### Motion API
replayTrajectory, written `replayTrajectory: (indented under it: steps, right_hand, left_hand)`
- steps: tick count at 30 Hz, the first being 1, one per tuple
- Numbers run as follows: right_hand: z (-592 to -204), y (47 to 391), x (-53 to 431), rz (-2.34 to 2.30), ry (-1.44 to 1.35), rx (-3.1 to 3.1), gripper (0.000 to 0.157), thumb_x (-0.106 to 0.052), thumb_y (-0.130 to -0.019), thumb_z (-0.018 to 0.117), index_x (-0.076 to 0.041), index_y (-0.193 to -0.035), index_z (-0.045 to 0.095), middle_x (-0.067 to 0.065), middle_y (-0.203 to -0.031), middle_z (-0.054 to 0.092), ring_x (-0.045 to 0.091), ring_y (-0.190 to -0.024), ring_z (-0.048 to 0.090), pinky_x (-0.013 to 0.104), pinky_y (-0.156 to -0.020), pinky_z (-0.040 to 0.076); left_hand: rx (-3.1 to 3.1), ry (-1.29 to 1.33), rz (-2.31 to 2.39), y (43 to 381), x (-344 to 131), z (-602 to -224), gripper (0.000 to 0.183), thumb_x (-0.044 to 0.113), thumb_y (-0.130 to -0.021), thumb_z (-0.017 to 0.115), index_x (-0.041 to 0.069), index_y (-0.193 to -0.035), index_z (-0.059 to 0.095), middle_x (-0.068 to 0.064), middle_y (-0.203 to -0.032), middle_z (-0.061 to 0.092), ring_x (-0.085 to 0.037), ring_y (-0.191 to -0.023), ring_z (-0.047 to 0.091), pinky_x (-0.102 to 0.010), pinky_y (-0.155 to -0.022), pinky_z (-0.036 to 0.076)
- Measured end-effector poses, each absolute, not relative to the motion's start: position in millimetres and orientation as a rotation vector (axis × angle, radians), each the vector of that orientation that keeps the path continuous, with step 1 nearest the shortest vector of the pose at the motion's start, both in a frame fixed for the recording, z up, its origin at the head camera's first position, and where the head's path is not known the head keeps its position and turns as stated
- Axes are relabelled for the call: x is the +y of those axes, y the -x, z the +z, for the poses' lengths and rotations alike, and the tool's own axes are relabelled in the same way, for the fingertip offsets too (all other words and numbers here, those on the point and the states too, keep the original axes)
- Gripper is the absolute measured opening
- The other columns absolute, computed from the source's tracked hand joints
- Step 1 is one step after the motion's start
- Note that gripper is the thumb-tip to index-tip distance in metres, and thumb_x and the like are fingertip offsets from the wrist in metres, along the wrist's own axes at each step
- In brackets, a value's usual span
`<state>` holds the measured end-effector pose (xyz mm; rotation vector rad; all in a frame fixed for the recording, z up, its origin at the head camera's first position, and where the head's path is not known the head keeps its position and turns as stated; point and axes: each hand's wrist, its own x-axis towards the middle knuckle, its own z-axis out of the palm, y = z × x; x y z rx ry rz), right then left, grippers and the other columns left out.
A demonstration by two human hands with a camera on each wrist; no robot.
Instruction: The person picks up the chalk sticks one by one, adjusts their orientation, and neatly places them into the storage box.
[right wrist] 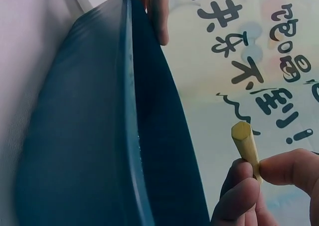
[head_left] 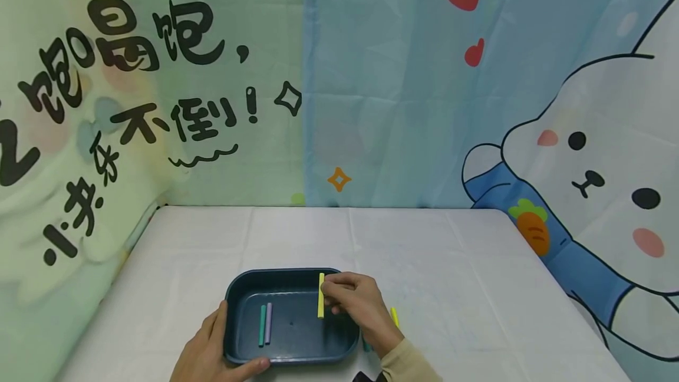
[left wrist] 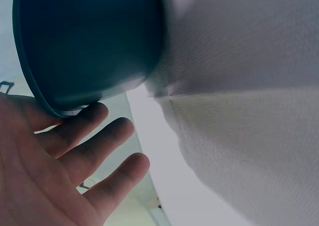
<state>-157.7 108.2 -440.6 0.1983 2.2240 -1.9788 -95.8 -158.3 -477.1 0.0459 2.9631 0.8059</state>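
Observation:
A dark blue rectangular tray [head_left: 292,358] with rounded corners stands on the table. Inside it, a green stick [head_left: 262,326] and a purple stick [head_left: 268,324] lie side by side toward the left. My right hand [head_left: 361,305] pinches a slim yellow hexagonal stick [right wrist: 246,146] between thumb and fingers, over the tray's right part. My left hand [head_left: 214,346] rests against the tray's left front corner, thumb along the front rim. In the left wrist view, its fingers [left wrist: 107,178] extend fairly straight, some off the tray wall.
Right of the tray, another yellow stick [head_left: 394,316] and a green stick [head_left: 366,345] lie partly hidden by my right hand and wrist. A white cloth [head_left: 451,287] covers the table. Behind it hangs a printed curtain [head_left: 392,105].

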Motion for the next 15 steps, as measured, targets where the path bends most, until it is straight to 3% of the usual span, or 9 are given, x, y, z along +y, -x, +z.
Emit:
replayTrajectory:
  steps: [15]
  right_hand:
    - [-452.8, 158.6, 86.1, -2.009, -0.133, 2.200, 0.033, -0.017, -0.088, 0.075, 0.006, -0.111, 0.071, 0.010, -0.090, 0.075, 0.016, -0.073, 0.068, 0.030, -0.064, 0.056]
  left_hand:
    - [2.925, -0.011, 0.776, 96.4, -157.4, -476.7, 0.140, 0.087, -0.065, 0.069, -0.006, -0.159, 0.019, -0.030, -0.148, 0.043, -0.044, -0.122, 0.055, -0.060, -0.095, 0.050]
